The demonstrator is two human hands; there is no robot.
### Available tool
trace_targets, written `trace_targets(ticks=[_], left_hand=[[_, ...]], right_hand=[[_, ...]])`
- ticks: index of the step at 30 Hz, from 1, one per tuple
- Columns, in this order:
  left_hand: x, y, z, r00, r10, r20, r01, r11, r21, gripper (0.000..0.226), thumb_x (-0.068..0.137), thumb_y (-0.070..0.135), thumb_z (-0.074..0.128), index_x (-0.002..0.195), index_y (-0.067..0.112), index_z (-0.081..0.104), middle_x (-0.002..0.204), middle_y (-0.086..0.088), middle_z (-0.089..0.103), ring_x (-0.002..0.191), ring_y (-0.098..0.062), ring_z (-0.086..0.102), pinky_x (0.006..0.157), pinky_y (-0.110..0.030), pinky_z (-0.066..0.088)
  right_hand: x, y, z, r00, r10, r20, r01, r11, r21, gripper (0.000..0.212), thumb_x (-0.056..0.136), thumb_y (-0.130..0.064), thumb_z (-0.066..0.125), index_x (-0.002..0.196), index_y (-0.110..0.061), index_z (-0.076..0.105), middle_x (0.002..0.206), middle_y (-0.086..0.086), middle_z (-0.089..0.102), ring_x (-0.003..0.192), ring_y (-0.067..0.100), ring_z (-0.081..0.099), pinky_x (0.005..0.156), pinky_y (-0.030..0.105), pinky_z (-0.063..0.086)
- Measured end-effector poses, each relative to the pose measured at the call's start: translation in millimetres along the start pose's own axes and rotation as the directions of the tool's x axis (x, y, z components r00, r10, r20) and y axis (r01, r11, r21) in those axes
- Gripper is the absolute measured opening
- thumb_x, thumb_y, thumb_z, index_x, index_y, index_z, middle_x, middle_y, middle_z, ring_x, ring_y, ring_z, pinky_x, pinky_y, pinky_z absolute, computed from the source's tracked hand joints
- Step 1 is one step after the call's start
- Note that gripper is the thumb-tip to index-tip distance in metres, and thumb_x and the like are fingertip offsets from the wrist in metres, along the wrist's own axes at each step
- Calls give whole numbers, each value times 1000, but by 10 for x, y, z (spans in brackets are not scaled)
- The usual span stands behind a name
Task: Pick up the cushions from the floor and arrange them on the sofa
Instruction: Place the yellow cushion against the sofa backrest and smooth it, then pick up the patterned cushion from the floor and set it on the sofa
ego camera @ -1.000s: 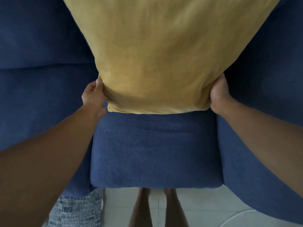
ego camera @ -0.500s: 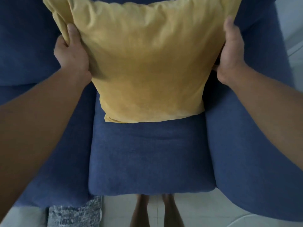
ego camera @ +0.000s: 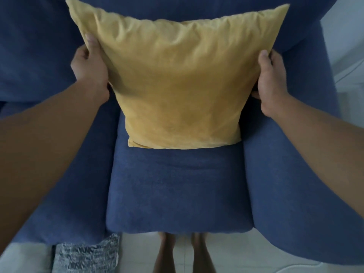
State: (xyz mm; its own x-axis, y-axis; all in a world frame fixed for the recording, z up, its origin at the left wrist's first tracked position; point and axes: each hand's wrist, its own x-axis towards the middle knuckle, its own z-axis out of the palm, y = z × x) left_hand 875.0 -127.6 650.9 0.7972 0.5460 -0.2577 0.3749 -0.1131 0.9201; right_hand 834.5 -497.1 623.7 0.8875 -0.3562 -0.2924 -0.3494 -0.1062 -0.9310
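A large yellow cushion [ego camera: 177, 81] stands upright on the seat of a blue sofa chair [ego camera: 177, 190], leaning against its backrest. My left hand [ego camera: 89, 67] grips the cushion's left edge, thumb on the front face. My right hand [ego camera: 272, 79] holds its right edge, thumb on the front and fingers behind. The cushion's lower edge rests on the seat cushion between the two blue armrests.
A grey patterned cushion [ego camera: 86, 255] lies on the pale tiled floor at the lower left, partly under the left armrest [ego camera: 74, 194]. My bare feet [ego camera: 183, 253] stand in front of the seat. The right armrest [ego camera: 291, 194] bulges towards me.
Both hands have slid from the cushion's bottom corners up its sides. The cushion has settled lower and now stands on the seat against the backrest, with its top edge visible.
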Motion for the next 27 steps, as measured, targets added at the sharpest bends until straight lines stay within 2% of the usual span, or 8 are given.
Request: trace_targets(ticks=[2,5,8,12,15,19,23,27], left_hand=[[-194,-146,-96,1000,-7,-15,7,999,44,54,101,66,44,124,24,69,103,13,71,90,4,62,92,-27,56],[-595,-560,-261,996,-80,-31,82,992,100,52,100,68,41,91,23,65,84,6,65,69,-1,49,75,-27,47],[-1065,-1058,-454,959,-281,-27,279,930,240,55,102,65,39,87,16,60,78,4,52,67,-12,45,65,-32,42],[-1778,-1737,-824,886,-461,50,368,765,528,51,108,56,36,88,17,62,91,-6,63,85,-28,60,77,-39,49],[-2320,-2218,-1123,827,-556,85,345,621,704,52,109,54,35,117,18,71,119,-12,71,115,-38,63,96,-42,47],[-2955,-2677,-1457,762,-644,68,461,613,641,43,106,50,46,119,18,71,119,-11,75,112,-33,68,95,-39,54],[-3546,-2949,-1771,679,-733,-35,656,586,476,45,101,48,58,138,23,64,136,-5,71,129,-28,64,107,-34,49],[-4052,-3180,-2071,595,-801,-67,772,547,323,43,101,44,61,138,22,64,138,-4,70,128,-21,65,107,-30,48]], right_hand=[[-170,197,-16,998,69,-6,-69,995,-70,57,104,-59,40,149,-26,47,142,-11,61,127,10,59,106,41,50],[-532,668,-33,977,212,18,-206,965,-160,85,87,-74,45,156,-24,44,153,-6,56,138,19,55,117,52,44],[-992,985,36,946,307,105,-262,914,-310,74,98,-60,54,158,-20,45,148,-6,56,140,18,52,115,36,39],[-1522,1442,73,841,498,214,-286,743,-606,65,109,-48,50,165,-20,35,164,8,46,149,30,46,116,39,35],[-1836,1653,157,769,578,274,-217,639,-738,64,109,-48,51,165,-21,36,166,10,44,149,31,46,116,40,36],[-2248,1706,394,701,624,346,-68,541,-838,62,110,-48,48,165,-23,35,167,5,41,150,29,44,117,43,38],[-2705,1745,765,627,668,402,108,437,-893,61,110,-49,45,165,-26,35,167,1,40,150,26,43,118,42,39],[-3276,1876,1152,565,672,479,336,342,-877,61,108,-46,48,164,-24,39,168,4,40,153,25,39,124,39,33]])
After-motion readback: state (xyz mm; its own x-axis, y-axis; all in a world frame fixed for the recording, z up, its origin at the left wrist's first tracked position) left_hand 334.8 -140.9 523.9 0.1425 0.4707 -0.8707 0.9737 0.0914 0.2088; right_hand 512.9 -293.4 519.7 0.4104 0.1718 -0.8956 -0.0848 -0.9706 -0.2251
